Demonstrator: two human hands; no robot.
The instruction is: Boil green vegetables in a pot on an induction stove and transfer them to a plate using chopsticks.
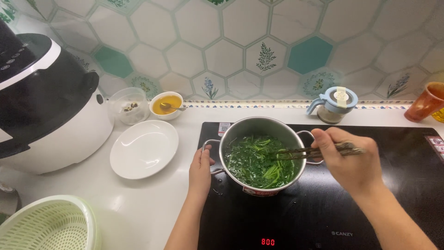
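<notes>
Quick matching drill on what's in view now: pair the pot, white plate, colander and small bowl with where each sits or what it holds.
1 pot
2 white plate
3 colander
4 small bowl

a amber liquid and a spoon
b near left corner of counter
c on the black cooktop, greens inside
d between the cooker and cooktop

Pairs: 1-c, 2-d, 3-b, 4-a

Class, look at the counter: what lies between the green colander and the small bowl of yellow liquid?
In the head view, an empty white plate lies between the colander and the bowl of yellow liquid.
</notes>
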